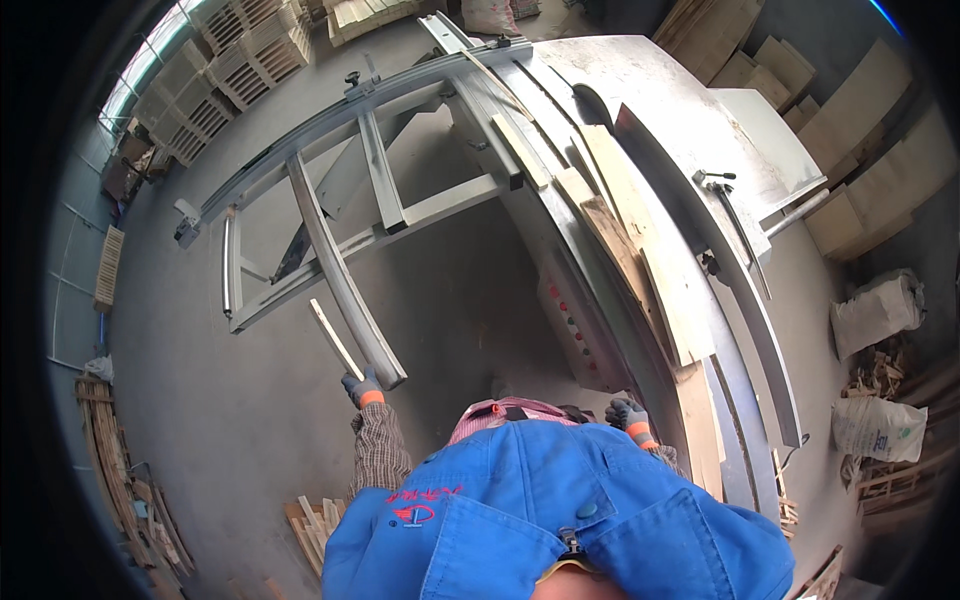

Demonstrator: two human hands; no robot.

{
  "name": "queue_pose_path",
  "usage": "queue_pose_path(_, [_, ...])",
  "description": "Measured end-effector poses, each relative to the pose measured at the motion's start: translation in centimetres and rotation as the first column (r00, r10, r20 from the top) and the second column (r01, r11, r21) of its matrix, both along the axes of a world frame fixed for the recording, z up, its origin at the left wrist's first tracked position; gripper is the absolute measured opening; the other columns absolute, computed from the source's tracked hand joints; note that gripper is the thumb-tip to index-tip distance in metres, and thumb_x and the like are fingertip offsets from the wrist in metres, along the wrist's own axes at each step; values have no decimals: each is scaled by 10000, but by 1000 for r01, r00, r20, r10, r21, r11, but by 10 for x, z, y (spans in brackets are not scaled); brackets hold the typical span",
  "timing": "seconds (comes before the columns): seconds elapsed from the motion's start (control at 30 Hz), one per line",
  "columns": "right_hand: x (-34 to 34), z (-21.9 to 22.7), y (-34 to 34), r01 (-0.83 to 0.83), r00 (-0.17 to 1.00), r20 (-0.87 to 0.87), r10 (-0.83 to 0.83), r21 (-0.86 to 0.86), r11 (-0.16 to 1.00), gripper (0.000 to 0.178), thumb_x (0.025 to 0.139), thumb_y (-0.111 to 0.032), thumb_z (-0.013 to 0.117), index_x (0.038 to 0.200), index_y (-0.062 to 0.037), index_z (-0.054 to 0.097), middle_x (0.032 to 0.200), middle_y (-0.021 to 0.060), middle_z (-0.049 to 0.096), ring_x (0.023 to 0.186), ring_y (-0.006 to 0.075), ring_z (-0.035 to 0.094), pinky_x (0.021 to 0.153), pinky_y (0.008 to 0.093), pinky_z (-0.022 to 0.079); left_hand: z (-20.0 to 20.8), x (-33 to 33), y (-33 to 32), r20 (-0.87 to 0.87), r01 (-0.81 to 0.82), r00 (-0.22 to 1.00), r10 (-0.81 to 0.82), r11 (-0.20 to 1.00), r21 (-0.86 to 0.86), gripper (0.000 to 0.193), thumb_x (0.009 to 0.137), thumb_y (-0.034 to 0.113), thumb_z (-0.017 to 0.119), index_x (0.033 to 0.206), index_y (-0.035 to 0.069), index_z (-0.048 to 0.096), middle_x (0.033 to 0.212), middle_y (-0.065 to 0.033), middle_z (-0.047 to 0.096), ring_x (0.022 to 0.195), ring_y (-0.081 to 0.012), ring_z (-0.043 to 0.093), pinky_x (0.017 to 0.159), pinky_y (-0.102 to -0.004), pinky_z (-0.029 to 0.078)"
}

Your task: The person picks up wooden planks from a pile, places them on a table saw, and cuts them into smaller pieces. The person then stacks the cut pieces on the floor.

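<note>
My left hand (364, 389), in a dark glove with an orange cuff, is closed around the lower end of a narrow wooden strip (334, 338). The strip points up and away, just left of a curved-looking metal bar (340, 262) of the sliding table saw's frame. My right hand (627, 413), gloved alike, is beside the saw's near side, left of the boards. Its fingers look curled; what they hold, if anything, is too small to make out. Several pale boards (676, 300) lie lengthwise on the saw table (738, 430).
A long metal fence (745, 270) runs along the saw's right side. Cut wood lies in piles at the lower left (112, 455) and below my left arm (312, 528). White sacks (880, 428) and leaning panels (855, 110) stand at right; pallets (245, 50) are stacked far left.
</note>
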State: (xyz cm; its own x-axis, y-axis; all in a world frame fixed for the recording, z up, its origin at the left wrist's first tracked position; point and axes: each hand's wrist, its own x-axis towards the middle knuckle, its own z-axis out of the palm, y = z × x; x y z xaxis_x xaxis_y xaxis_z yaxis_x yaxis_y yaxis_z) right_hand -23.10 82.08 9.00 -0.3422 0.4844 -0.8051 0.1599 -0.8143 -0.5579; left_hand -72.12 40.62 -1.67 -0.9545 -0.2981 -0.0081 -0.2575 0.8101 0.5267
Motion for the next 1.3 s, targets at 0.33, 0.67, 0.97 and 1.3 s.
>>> queue_pose_path(0.33, [-340, 91, 106, -326, 910, 112, 400, 789, 521, 275, 840, -126, 661, 1094, -27, 626, 971, 90, 687, 882, 130, 630, 748, 264, 501, 53, -37, 59, 197, -75, 980, 22, 962, 262, 799, 627, 505, 799, 1153, -23, 511, 1072, -219, 610, 945, -365, 607, 836, -437, 490])
queue_pose_path(0.67, [-645, 115, 343, -696, 718, 694, 58, 717, 32, 527, 776, -377, 692, 1200, -94, 561, 1203, 193, 553, 1099, 354, 555, 900, 439, 465, 68, 3, 58, 191, -263, 955, 227, 946, 191, 693, 702, 459, 763, 1148, -1, 500, 1075, -258, 586, 954, -402, 574, 838, -445, 463])
queue_pose_path(0.97, [-783, 84, 418, -942, 331, 937, 111, 321, 97, 446, 805, -351, 653, 1181, -128, 567, 1204, 156, 555, 1110, 356, 573, 911, 466, 481, 88, 22, 76, 173, -397, 908, 381, 916, 65, 636, 709, 337, 773, 1141, -32, 487, 1069, -288, 573, 956, -413, 560, 844, -446, 455])
queue_pose_path(1.3, [-696, 59, 423, -558, 775, 556, 300, 825, -86, 234, 701, -172, 758, 848, -74, 605, 783, 87, 607, 738, 249, 612, 651, 377, 486, 114, 13, 119, 20, -420, 905, 425, 900, -119, 606, 577, 434, 848, 899, 7, 564, 841, -225, 624, 772, -413, 602, 660, -473, 473])
